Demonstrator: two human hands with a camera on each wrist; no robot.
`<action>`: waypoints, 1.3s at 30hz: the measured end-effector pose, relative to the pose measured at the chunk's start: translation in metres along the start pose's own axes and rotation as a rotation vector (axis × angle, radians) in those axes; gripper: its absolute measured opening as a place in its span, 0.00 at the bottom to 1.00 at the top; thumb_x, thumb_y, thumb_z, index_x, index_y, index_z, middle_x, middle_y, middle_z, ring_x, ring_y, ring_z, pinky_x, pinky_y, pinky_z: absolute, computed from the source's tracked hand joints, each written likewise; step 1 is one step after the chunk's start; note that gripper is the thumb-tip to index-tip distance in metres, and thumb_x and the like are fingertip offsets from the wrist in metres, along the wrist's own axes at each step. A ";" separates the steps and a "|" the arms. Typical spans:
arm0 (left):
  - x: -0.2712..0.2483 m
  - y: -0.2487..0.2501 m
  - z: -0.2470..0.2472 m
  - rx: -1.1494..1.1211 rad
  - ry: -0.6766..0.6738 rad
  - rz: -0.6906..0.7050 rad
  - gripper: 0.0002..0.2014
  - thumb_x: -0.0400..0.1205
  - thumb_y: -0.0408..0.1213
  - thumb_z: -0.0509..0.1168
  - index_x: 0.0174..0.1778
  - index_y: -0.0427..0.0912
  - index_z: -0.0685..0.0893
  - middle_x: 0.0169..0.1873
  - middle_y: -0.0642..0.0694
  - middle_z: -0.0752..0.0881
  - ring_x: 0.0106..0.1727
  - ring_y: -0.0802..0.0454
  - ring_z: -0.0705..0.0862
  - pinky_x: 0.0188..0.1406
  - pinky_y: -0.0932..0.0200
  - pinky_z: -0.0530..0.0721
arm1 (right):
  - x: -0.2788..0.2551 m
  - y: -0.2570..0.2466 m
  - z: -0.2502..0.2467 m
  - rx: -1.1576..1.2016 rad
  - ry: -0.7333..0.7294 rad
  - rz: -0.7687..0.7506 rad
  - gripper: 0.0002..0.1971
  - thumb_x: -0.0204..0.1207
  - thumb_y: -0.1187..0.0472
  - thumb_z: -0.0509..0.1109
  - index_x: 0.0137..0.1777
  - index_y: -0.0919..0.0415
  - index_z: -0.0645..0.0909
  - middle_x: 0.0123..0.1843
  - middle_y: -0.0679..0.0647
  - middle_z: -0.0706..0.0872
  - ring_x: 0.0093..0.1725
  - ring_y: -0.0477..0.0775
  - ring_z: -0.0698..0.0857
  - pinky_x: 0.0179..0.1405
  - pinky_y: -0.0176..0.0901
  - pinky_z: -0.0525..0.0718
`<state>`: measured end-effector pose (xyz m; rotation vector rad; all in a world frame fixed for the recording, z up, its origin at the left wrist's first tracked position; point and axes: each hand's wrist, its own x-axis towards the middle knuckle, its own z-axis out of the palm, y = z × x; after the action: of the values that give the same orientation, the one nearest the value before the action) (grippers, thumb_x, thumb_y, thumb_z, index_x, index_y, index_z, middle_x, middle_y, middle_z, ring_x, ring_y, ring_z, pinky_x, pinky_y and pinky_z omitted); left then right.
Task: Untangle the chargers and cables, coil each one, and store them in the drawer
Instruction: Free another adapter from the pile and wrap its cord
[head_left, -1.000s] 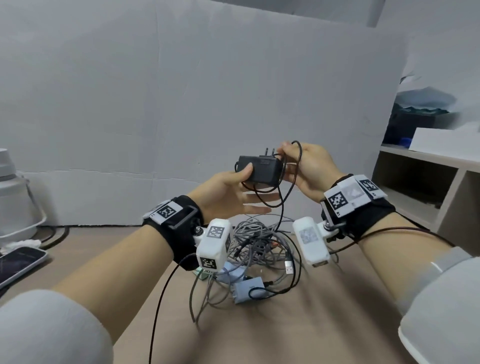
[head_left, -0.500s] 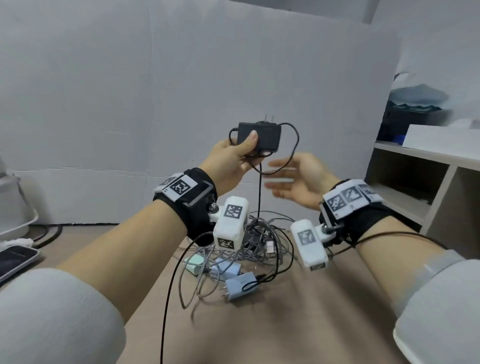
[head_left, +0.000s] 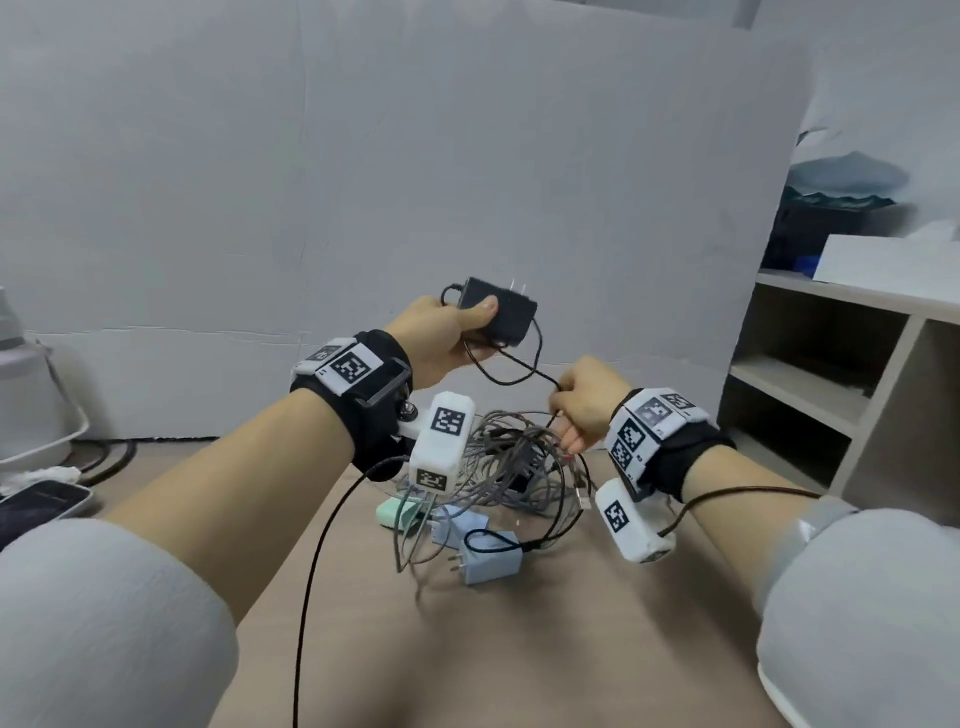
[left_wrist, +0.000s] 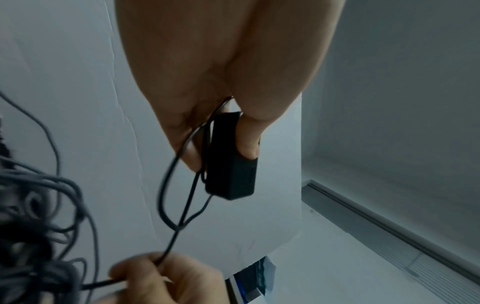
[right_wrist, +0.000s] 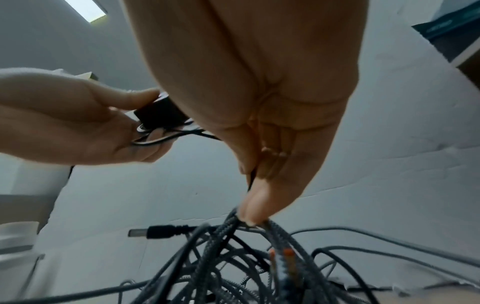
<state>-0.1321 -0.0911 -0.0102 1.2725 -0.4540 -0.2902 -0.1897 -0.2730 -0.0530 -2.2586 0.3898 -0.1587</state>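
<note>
My left hand (head_left: 449, 338) grips a black power adapter (head_left: 506, 317) in the air above the table, thumb on top; the left wrist view shows the adapter (left_wrist: 232, 162) clamped between thumb and fingers. Its thin black cable (head_left: 511, 371) loops down to my right hand (head_left: 584, 408), which pinches it in a fist just above the tangle. The right wrist view shows that pinch on the black cable (right_wrist: 250, 181). Below lies a tangled heap of grey and black cables (head_left: 519, 467) with a blue charger (head_left: 491, 558), a second blue one (head_left: 460, 522) and a mint-green charger (head_left: 397, 512).
A shelf unit (head_left: 852, 395) with open compartments stands at the right. A phone (head_left: 39, 506) and a white appliance (head_left: 31, 410) sit at the left. A loose USB plug (right_wrist: 155, 233) sticks out of the heap. A grey backboard (head_left: 415, 182) closes the back.
The left hand has carried the adapter leftward and lower. The right hand, open half a second ago, has dropped toward the tangle and closed on the adapter's black cable.
</note>
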 end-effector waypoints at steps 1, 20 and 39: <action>-0.002 -0.003 -0.002 0.008 -0.012 -0.055 0.16 0.86 0.33 0.68 0.64 0.24 0.79 0.55 0.30 0.88 0.50 0.41 0.91 0.45 0.54 0.93 | 0.002 0.002 -0.003 -0.008 0.010 0.033 0.08 0.85 0.72 0.60 0.49 0.77 0.78 0.30 0.71 0.85 0.20 0.61 0.84 0.19 0.45 0.83; -0.012 0.020 0.001 0.101 -0.030 0.063 0.09 0.85 0.39 0.70 0.57 0.40 0.83 0.65 0.39 0.85 0.62 0.41 0.85 0.66 0.44 0.86 | -0.006 -0.042 -0.068 -0.017 0.513 -0.309 0.14 0.86 0.58 0.61 0.45 0.63 0.85 0.20 0.50 0.83 0.26 0.53 0.86 0.27 0.33 0.80; -0.003 0.019 0.010 0.886 0.035 -0.142 0.21 0.78 0.50 0.77 0.59 0.39 0.87 0.45 0.42 0.87 0.50 0.40 0.88 0.60 0.38 0.89 | 0.006 0.029 -0.090 -0.222 0.422 0.215 0.07 0.79 0.66 0.64 0.45 0.72 0.78 0.49 0.71 0.90 0.53 0.66 0.89 0.52 0.57 0.89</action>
<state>-0.1400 -0.0934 0.0101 2.1766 -0.4790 -0.1834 -0.2122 -0.3568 -0.0160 -2.3737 0.9084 -0.5049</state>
